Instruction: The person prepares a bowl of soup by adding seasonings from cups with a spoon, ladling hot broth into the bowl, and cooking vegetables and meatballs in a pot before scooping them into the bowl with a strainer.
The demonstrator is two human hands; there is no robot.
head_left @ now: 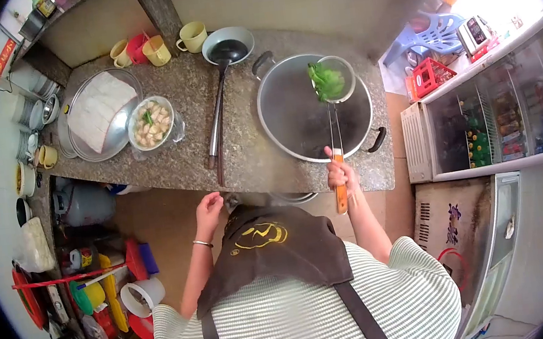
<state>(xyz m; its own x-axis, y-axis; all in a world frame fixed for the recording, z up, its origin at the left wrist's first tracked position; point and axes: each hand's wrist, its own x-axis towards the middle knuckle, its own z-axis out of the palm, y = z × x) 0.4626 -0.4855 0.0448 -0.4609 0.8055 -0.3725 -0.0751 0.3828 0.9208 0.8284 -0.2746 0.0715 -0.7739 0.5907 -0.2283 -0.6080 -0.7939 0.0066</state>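
Observation:
My right hand point(343, 178) is wrapped round the orange wooden handle of a strainer point(341, 88). Green leafy vegetables point(326, 81) lie in its mesh basket, held over the right part of a large metal pot point(285, 142). Haze over the pot blurs what it contains. My left hand point(209, 210) hangs at the counter's front edge, fingers curled together, with nothing visible in them. Just beyond it lie a pair of chopsticks point(221, 142) and a ladle point(228, 52), whose dark head rests in a grey bowl point(245, 34).
On the counter's left stand a bowl of pale pieces point(151, 123), a round metal tray point(111, 151) with a white sheet, and several cups point(191, 37). A glass-doored drinks fridge point(497, 118) stands to the right. Cleaning tools and a white bucket point(143, 297) crowd the lower left.

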